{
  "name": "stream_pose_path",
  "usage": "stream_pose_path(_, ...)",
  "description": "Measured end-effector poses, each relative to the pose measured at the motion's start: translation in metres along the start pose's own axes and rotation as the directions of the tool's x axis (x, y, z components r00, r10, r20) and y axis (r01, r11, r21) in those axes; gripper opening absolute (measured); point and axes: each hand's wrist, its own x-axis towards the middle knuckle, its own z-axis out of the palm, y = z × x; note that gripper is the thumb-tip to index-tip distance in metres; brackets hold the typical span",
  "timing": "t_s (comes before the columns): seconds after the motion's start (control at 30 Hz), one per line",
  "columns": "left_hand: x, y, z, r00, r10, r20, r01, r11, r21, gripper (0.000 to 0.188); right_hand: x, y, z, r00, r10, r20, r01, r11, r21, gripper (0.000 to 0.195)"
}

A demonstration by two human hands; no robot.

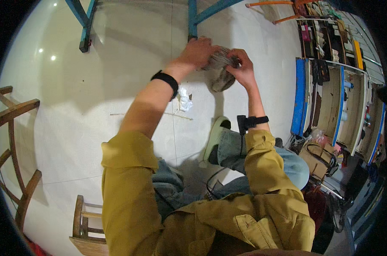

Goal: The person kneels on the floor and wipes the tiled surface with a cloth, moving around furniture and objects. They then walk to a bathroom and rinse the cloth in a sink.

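Observation:
Both hands hold a translucent plastic bag (224, 78) in front of me, above the pale tiled floor. My left hand (198, 53) grips its gathered part from the left; the fingertips are blurred. At the bag's upper right, my right hand (242, 67) pinches it between thumb and fingers. The lower part of the bag looks rounded and brownish, and its contents cannot be told. Below my left hand, a crumpled white tissue or wrapper (185, 100) lies on the floor near a thin stick (152, 115).
Blue metal legs (192, 19) stand just beyond my hands. Wooden chairs (17, 107) are at the left, with a wooden stool (88, 244) at the lower left. Loaded shelves (328, 102) and a tan handbag (312, 160) line the right side. My shoe (215, 136) is below the bag.

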Motion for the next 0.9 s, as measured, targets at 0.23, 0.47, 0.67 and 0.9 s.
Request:
stream_pose_path(0.23,0.048,-0.011,0.091,0.957,0.23,-0.175,-0.198,0.963,0.183,0.043,-0.008,0.07,-0.018,0.997,-0.025,0.077,0.047,0.955,-0.291,0.038)
stream_pose_path(0.47,0.031,-0.041,0.15,0.977,0.206,0.046,-0.21,0.928,0.307,0.038,-0.075,0.159,0.051,0.976,-0.045,0.211,0.154,0.832,-0.533,0.057)
stream_pose_path(0.67,0.004,-0.049,0.139,0.964,0.258,0.058,-0.264,0.939,0.219,0.036,-0.11,0.087,0.1,0.948,0.317,0.018,-0.225,0.708,-0.669,0.053)
stream_pose_path(0.9,-0.115,-0.092,0.029,0.918,0.29,0.269,-0.308,0.951,0.026,0.027,-0.159,-0.052,0.218,0.956,0.262,0.131,-0.165,0.851,-0.498,0.067)
